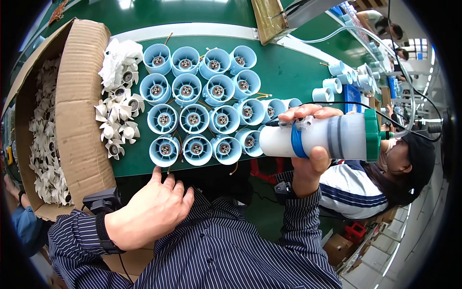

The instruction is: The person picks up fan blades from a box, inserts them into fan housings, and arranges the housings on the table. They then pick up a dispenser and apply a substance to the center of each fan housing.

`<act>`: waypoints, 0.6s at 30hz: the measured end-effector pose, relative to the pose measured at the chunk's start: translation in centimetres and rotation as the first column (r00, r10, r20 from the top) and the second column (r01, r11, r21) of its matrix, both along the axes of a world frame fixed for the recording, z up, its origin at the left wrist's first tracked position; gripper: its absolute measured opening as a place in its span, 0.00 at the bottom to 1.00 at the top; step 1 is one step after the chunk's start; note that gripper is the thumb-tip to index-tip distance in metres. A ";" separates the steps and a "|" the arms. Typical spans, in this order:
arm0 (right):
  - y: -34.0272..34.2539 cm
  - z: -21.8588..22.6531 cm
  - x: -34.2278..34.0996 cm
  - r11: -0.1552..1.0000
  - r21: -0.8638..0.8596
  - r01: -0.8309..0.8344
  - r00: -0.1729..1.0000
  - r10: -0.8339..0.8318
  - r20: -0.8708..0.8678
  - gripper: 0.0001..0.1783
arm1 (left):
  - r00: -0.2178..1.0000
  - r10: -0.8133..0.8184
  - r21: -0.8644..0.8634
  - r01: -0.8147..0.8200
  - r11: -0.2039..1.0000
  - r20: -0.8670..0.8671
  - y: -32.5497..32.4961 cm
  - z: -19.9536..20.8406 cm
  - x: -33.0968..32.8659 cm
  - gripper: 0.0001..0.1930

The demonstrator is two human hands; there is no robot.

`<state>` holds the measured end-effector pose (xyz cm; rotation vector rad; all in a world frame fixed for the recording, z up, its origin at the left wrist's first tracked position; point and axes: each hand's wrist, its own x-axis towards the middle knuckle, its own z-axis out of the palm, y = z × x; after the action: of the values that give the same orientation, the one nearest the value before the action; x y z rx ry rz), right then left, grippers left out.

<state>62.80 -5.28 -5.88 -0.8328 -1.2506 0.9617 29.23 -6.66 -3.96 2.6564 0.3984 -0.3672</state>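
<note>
My right hand is wrapped round a large white dispenser cartridge with a green cap, dark bands inside and a blue band round it. It lies nearly level above the table's right part, its cap end joined to a hose. At the table's front edge, my left hand rests with fingers stretched out and holds nothing. Its fingertips are just below a light blue fan housing. Several such housings stand upright in rows, each with a small motor at its centre. The cartridge hides part of the right-hand rows.
Loose white fan impellers and a white plastic bag lie left of the rows. A cardboard box full of impellers stands farther left. More blue cylinders are at the right. A person in a dark cap sits right, near the clear hose.
</note>
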 end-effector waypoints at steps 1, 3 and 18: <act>0.1 0.1 0.1 1.000 0.019 -0.004 1.000 0.004 -0.026 0.37 | 1.000 0.001 0.002 -0.001 1.000 0.002 0.0 -0.1 0.0 0.26; 0.4 0.3 0.2 0.998 0.058 -0.011 0.997 0.015 -0.079 0.38 | 1.000 0.004 0.006 -0.004 1.000 0.006 0.0 -0.2 -0.1 0.26; 4.6 0.6 -1.1 0.999 0.029 0.037 0.998 -0.035 -0.060 0.32 | 1.000 0.000 0.009 0.000 1.000 0.004 0.1 -0.1 -0.1 0.25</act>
<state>61.74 -0.69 -5.25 -0.7951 -1.1925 0.9298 29.09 -6.54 -4.04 2.6656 0.4005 -0.3610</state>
